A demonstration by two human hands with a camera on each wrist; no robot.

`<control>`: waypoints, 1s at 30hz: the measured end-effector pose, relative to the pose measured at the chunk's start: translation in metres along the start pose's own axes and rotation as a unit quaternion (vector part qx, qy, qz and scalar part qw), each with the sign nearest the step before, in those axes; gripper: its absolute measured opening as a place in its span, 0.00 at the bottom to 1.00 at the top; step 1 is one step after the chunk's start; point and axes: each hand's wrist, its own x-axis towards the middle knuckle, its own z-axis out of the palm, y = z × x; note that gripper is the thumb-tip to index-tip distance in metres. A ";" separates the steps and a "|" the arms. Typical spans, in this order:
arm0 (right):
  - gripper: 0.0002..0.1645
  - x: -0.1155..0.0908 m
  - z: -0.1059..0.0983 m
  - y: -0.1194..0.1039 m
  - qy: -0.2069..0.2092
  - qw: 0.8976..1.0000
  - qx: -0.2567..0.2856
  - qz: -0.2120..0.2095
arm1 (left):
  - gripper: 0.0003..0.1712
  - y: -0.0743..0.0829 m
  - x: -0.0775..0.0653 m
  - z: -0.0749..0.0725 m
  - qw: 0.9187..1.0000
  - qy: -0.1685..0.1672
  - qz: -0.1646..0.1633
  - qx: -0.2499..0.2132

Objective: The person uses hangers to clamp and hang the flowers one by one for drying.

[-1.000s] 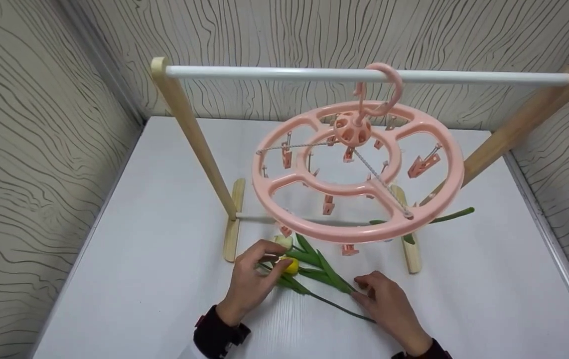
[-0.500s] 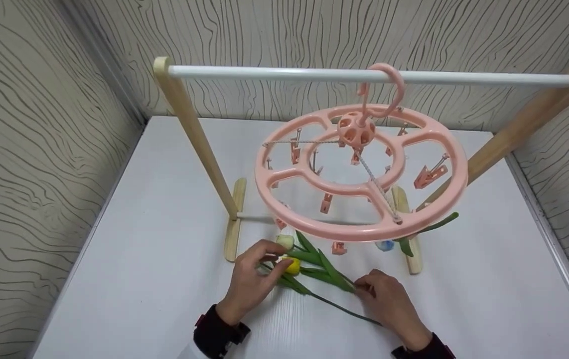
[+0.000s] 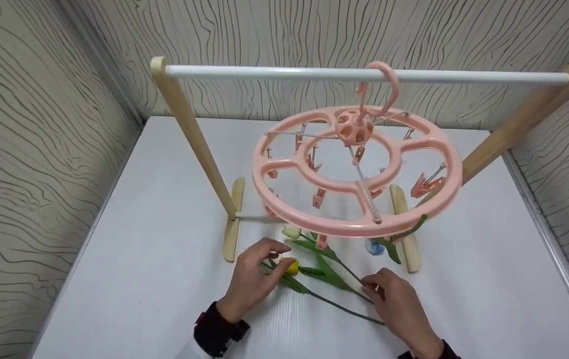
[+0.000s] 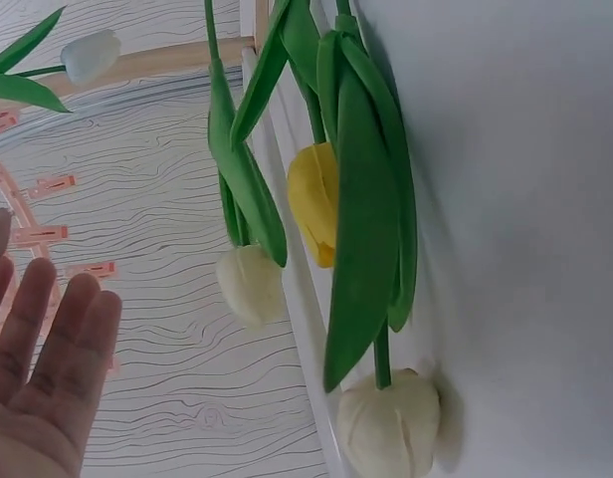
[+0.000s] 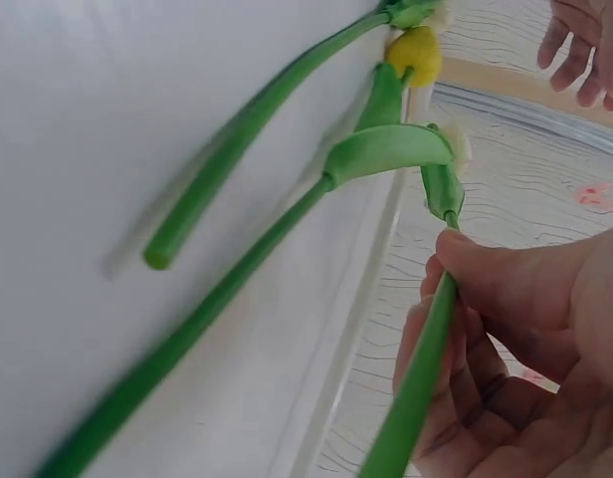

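Note:
My right hand (image 3: 396, 304) pinches the green stem of a white tulip (image 3: 292, 232) between thumb and fingers; in the right wrist view that stem (image 5: 421, 383) is raised off the table. A yellow tulip (image 3: 292, 267) lies beside my left hand (image 3: 254, 279). The left fingers are relaxed and hold nothing, as the left wrist view confirms. Another white tulip (image 4: 391, 423) lies on the table, its bloom hidden behind the left hand in the head view. A blue tulip (image 3: 375, 247) is at the lower right of the pink clip hanger (image 3: 324, 227), its stem overlapping the ring.
The round hanger hangs by its hook from a white rod (image 3: 264, 73) and carries several pink clips (image 3: 426, 185). Wooden posts (image 3: 195, 134) with flat feet (image 3: 232, 239) bear the rod over the white table (image 3: 140, 279). Wood-patterned walls (image 3: 284, 35) enclose the back and sides.
The hanger has turned, and the blue tulip has swung left along with it. My right hand has moved slightly right, drawing the white tulip apart from the yellow one. The left hand stays put.

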 end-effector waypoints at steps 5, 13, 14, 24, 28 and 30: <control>0.08 -0.011 -0.009 -0.011 0.000 1.000 -0.001 -0.011 | 0.16 0.005 0.003 0.001 0.999 -0.016 0.024 0.038; 0.09 -0.024 -0.020 -0.025 -0.005 0.999 -0.012 -0.033 | 0.19 0.015 0.007 0.005 0.984 -0.024 0.121 0.128; 0.09 -0.025 -0.021 -0.026 -0.007 0.999 -0.013 -0.035 | 0.19 0.016 0.007 0.006 0.981 -0.031 0.129 0.141; 0.11 -0.032 -0.022 -0.035 -0.006 0.996 -0.026 -0.081 | 0.17 0.027 0.005 0.009 0.946 -0.089 0.183 0.252; 0.10 -0.034 -0.023 -0.037 -0.001 0.994 -0.031 -0.102 | 0.11 0.029 0.005 0.011 0.939 -0.104 0.185 0.272; 0.10 -0.035 -0.023 -0.037 0.000 0.993 -0.035 -0.114 | 0.09 0.029 0.005 0.012 0.937 -0.107 0.185 0.276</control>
